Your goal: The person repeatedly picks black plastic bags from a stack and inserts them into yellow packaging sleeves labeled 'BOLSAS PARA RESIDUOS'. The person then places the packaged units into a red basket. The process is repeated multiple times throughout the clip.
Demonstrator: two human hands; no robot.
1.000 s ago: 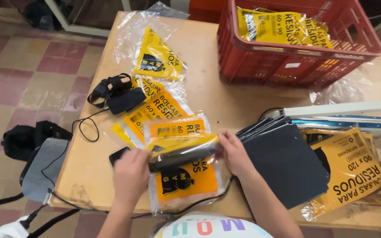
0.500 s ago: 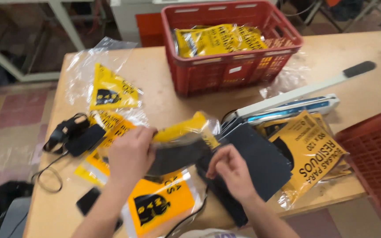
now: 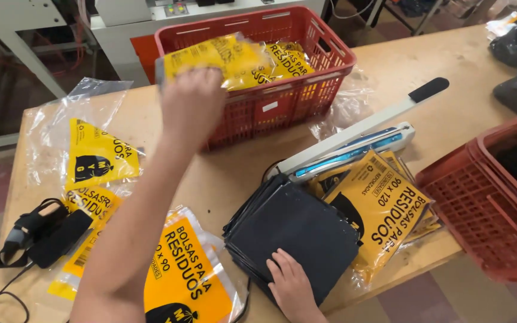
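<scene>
Yellow packet point(image 3: 219, 60) sits at the rim of the red basket point(image 3: 324, 84), and the left hand point(image 3: 192, 101) is gripping it tight. The right hand point(image 3: 291, 284) lies flat and loose on the stack of black bags point(image 3: 294, 230) on the wooden table point(image 3: 234, 173)

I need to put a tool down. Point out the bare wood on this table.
Bare wood lies between the red crate and the black stack, and right of the sealer toward the far corner. The left edge is crowded with yellow packets.
</scene>
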